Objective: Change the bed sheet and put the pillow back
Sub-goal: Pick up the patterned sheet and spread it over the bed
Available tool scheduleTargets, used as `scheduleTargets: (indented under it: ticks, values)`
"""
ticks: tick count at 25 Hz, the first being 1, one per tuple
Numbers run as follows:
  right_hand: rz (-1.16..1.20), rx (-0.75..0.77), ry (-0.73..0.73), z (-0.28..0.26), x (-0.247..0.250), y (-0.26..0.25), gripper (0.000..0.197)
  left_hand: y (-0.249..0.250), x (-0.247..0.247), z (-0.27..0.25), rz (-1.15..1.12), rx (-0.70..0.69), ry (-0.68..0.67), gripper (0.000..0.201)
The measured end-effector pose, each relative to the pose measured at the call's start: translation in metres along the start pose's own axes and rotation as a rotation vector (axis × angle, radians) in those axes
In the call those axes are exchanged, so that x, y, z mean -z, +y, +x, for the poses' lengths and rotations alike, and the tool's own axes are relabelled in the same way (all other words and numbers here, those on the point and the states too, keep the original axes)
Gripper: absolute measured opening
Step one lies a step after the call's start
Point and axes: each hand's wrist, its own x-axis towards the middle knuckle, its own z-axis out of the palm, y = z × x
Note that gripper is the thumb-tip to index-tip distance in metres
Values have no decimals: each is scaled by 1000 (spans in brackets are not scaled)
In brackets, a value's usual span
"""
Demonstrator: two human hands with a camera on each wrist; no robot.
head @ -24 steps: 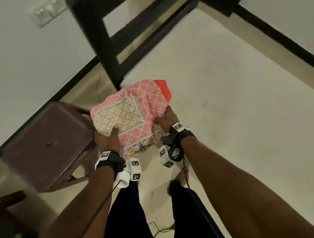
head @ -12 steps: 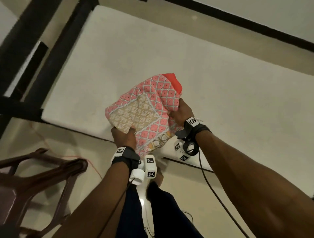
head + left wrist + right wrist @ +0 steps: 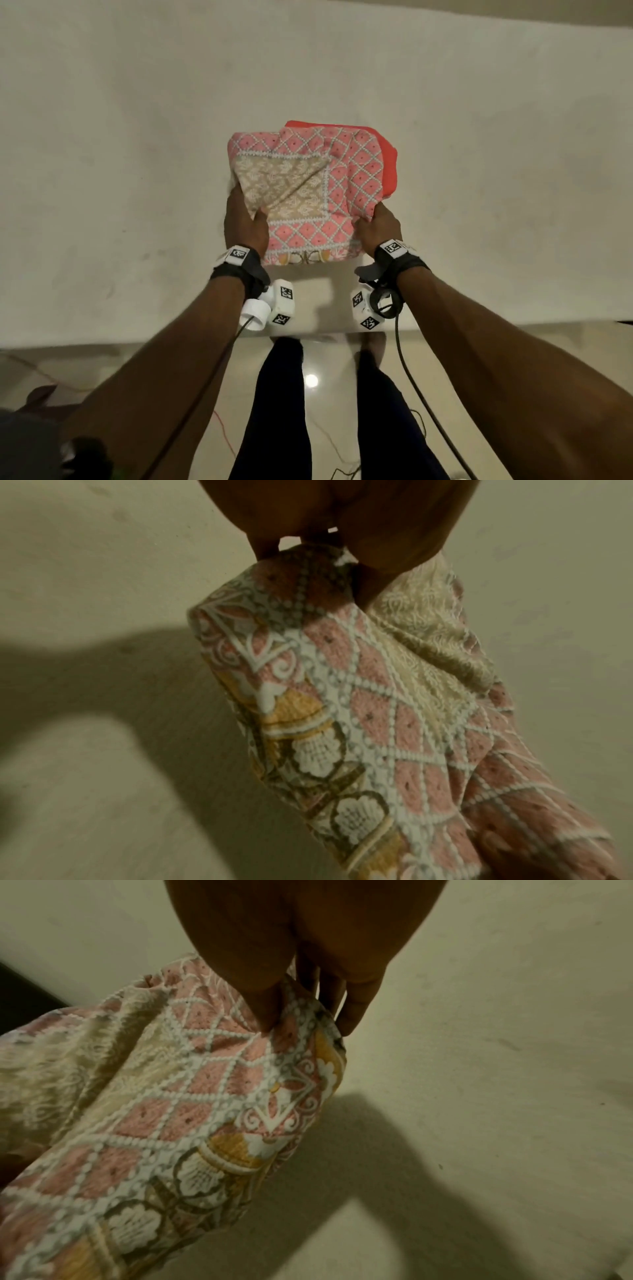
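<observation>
A folded pink bed sheet (image 3: 308, 192) with a white lattice pattern and a beige panel is held over the bare cream mattress (image 3: 137, 137), near its front edge. My left hand (image 3: 245, 222) grips the bundle's left side, thumb on top. On the other side my right hand (image 3: 378, 224) grips it the same way. In the left wrist view my fingers (image 3: 377, 547) pinch the sheet (image 3: 394, 723) from above. In the right wrist view my fingertips (image 3: 356, 1010) clamp the sheet (image 3: 171, 1110) at its edge. No pillow is in view.
The mattress fills the upper half of the head view. Its front edge (image 3: 102, 337) runs across, with glossy floor (image 3: 325, 394) below. My legs (image 3: 274, 411) stand close to the bed. A thin red cord (image 3: 219, 428) and a dark object (image 3: 82, 455) lie on the floor at left.
I have turned from the brown stool and dark bed frame to face the mattress squarely. The folded sheet has travelled with both hands from beside the bed to above the mattress.
</observation>
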Motion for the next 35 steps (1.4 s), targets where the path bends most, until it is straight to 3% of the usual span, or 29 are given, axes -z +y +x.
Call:
scheduleTargets:
  ticks: [4,8,10,13,15,17,20,21,23,26,29,32,35]
  values:
    - [-101,-83,-95,18,-13,7,27,-13,-10,4,205,81,-127,78]
    - [-78,-182,-195,7,-5,-4,5,-26,-9,-37,430,-13,-243,90]
    - [-29,-82,-165,0,-4,-20,15,-23,-12,-62,475,-69,-312,97]
    - [86,67,-182,-13,-3,-68,8,-13,-15,-78,431,-143,-351,106]
    - [98,165,-254,-29,-7,-109,13,-6,-11,-75,285,-134,-257,108]
    - [241,288,-327,-54,-16,-151,18,4,7,-69,51,-46,-39,103]
    - [514,342,-475,-80,-55,-197,10,-8,49,-48,-110,219,186,62]
    - [493,368,-543,-89,-71,-210,25,-23,65,-41,-117,300,224,52]
    - [387,392,-602,-100,-96,-226,44,-59,93,-29,-229,424,275,56]
    - [136,368,-513,-96,-125,-214,36,-108,119,-28,-553,679,384,70]
    - [-11,304,-476,-79,-139,-170,33,-145,134,-32,-692,822,306,60]
    - [-196,181,-455,-60,-134,-121,41,-165,135,-32,-635,871,213,44]
    - [-218,47,-343,-45,-120,-77,44,-166,134,-24,-337,737,227,38]
